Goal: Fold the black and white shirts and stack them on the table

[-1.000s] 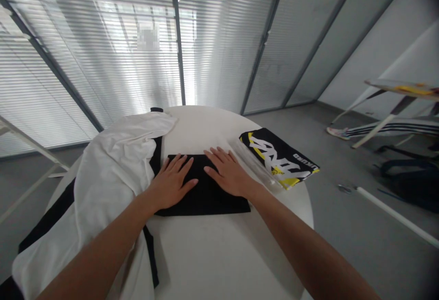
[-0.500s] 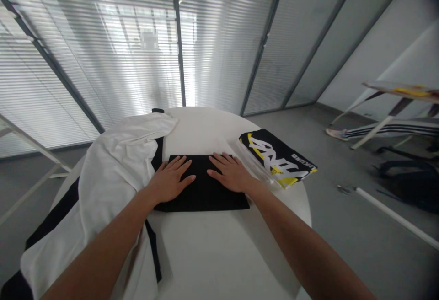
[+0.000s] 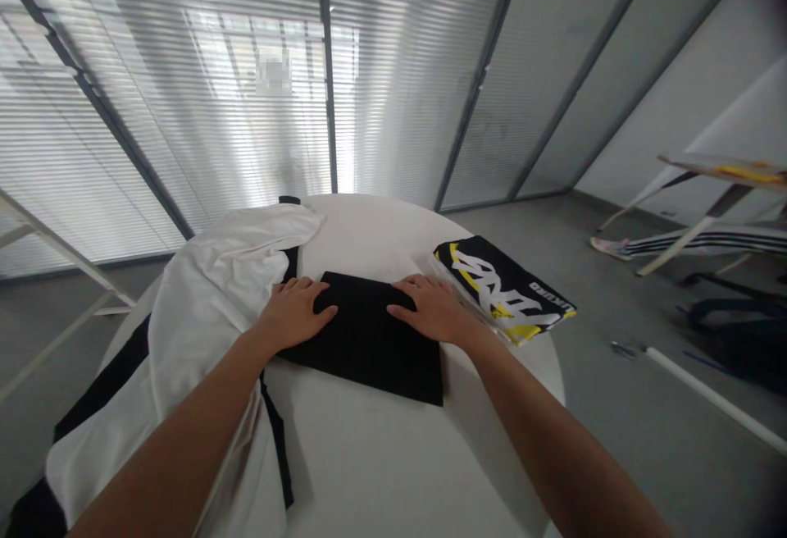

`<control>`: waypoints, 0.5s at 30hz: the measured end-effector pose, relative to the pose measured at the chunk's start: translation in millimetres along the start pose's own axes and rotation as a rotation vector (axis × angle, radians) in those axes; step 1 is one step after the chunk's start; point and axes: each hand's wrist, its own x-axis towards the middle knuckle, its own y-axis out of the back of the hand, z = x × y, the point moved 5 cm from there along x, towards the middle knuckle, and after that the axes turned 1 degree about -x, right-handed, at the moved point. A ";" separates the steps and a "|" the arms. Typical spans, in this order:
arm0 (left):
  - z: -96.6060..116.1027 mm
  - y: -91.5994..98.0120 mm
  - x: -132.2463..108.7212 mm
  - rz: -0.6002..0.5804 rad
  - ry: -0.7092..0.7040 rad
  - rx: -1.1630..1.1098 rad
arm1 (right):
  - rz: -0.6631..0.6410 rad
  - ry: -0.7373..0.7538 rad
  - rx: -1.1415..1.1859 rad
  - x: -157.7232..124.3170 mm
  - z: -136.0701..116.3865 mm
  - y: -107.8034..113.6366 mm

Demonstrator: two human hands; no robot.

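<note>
A flat black rectangle that looks like a folded black cloth [image 3: 375, 345] lies on the round white table [image 3: 369, 456], turned at an angle. My left hand [image 3: 296, 312] holds its left side, thumb on top and fingers curled at the far edge. On the opposite side, my right hand [image 3: 435, 308] grips the right edge in the same way. The fingertips are partly hidden behind the edges. Just left of the cloth, a rumpled white garment [image 3: 202, 292] with black parts spreads under my left forearm and hangs past the table's edge.
A black, white and yellow printed package [image 3: 504, 288] with clear plastic lies right of my right hand. Blinds behind glass [image 3: 246, 128] stand beyond the table. At the right are another table [image 3: 725, 167], a person's striped trouser leg [image 3: 707, 239] and a white pole [image 3: 713, 398].
My hands have gone from lying flat on the folded black cloth to curling round its sides. The cloth has turned, its near right corner now closer to me. The view has shifted slightly.
</note>
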 end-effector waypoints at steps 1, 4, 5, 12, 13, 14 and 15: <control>-0.3 -0.2 0.3 -0.005 -0.003 -0.006 | -0.016 0.029 0.021 0.1 -1.9 -0.5; -3.8 -1.1 1.6 -0.019 0.001 -0.026 | -0.053 0.067 0.056 -0.5 -6.0 -0.9; -5.7 -1.3 2.3 -0.022 0.007 -0.039 | -0.063 0.061 0.061 -0.8 -6.2 -0.8; -11.3 -2.5 2.9 -0.082 0.098 -0.113 | -0.201 -0.088 0.192 -2.4 8.3 -0.3; -10.1 -2.0 1.9 -0.080 0.108 -0.072 | -0.243 -0.100 0.230 -2.5 9.7 -1.1; -8.4 -1.6 0.7 -0.077 0.111 -0.024 | -0.276 -0.110 0.270 -2.5 10.7 -1.6; -6.3 -1.2 -0.3 -0.077 0.106 0.022 | -0.295 -0.117 0.309 -2.2 11.2 -1.6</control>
